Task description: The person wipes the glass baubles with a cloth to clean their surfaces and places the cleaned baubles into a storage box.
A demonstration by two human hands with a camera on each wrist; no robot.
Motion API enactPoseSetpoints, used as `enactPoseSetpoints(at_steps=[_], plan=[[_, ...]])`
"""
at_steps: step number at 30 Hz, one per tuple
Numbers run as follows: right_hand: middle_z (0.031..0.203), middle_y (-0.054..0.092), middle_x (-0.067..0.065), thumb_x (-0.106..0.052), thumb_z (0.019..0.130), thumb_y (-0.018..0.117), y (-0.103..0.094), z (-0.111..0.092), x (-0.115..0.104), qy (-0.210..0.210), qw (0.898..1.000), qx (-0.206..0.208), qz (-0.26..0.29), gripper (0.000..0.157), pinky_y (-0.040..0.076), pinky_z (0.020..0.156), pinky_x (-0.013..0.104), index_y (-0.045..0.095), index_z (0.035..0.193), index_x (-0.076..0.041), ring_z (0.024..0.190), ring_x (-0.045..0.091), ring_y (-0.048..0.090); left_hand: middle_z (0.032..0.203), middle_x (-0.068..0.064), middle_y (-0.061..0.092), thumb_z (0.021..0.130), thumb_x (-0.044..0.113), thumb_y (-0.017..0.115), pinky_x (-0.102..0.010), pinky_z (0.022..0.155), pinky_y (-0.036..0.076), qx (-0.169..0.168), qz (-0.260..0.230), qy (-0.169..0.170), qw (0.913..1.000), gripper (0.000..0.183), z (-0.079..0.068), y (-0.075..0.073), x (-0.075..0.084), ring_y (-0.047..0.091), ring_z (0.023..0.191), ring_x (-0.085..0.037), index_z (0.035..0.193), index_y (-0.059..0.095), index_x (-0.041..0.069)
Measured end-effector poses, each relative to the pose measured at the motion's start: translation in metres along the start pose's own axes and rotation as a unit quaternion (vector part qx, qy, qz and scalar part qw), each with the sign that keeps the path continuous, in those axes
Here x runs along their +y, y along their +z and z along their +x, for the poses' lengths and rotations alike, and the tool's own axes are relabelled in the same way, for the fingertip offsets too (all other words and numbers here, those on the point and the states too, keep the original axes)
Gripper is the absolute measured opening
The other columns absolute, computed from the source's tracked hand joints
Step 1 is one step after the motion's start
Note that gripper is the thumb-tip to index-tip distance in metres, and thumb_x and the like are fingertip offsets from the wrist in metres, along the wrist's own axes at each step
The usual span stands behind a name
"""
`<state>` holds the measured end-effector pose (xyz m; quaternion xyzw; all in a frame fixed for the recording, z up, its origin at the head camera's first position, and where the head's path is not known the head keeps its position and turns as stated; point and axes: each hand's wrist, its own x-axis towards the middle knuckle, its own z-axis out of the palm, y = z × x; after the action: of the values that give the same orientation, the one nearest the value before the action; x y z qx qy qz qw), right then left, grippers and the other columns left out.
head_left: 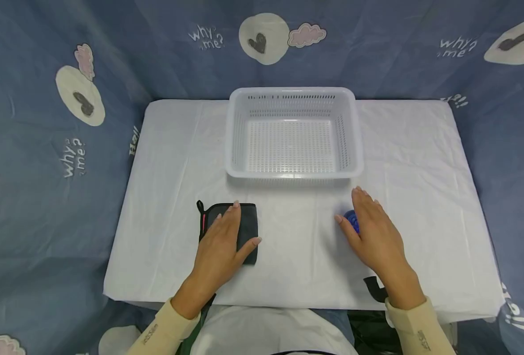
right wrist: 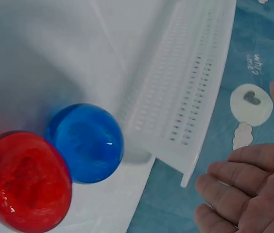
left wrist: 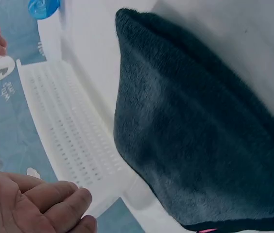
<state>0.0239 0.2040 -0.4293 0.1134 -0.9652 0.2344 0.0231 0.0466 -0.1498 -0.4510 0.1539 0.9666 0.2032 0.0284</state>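
My left hand [head_left: 221, 246] is above a dark folded plush cloth [head_left: 248, 222] with black edging and a small loop at its far left corner. In the left wrist view the cloth [left wrist: 190, 131] fills the right side, while the hand's fingers [left wrist: 59, 204] extend apart from it. On the right, my other hand [head_left: 379, 239] hovers with fingers extended over a blue ball [head_left: 352, 220], mostly hidden from the head. From the right wrist, a shiny red ball [right wrist: 27, 182] shows right beside the blue ball [right wrist: 86, 143] on the white cover. Neither hand grips anything.
A white perforated plastic basket [head_left: 294, 175] stands at the back middle of the white-covered table [head_left: 164, 162], beyond both hands. Blue patterned fabric [head_left: 155, 49] hangs round the back and sides. A dark strap [head_left: 374, 290] lies by the right wrist.
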Motion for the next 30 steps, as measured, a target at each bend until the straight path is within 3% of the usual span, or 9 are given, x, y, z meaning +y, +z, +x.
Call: enactPoseSetpoints(at_steps=[11,30], plan=[[0.153,0.05,0.027,-0.032,0.095,0.079,0.008,-0.004,0.011,0.012,1.0,0.018,0.0,0.075,0.042,0.111,0.061,0.049,0.15,0.009,0.139,0.044,0.049,0.168,-0.019,0.027,0.102,0.058,0.061,-0.05,0.124,0.027,-0.039,-0.009,-0.019,0.999,0.095,-0.01,0.017,0.001,0.031,0.153,-0.032,0.163,0.023,-0.004],[0.15,0.052,0.029,-0.031,0.089,0.086,0.028,-0.01,0.032,0.062,0.998,-0.016,-0.013,0.079,0.046,0.105,0.064,0.052,0.147,0.011,0.135,0.047,0.052,0.169,-0.018,0.024,0.096,0.066,0.065,-0.05,0.124,0.026,-0.066,-0.018,-0.04,0.9969,0.107,-0.022,0.038,-0.001,0.027,0.155,-0.033,0.164,0.019,-0.002]])
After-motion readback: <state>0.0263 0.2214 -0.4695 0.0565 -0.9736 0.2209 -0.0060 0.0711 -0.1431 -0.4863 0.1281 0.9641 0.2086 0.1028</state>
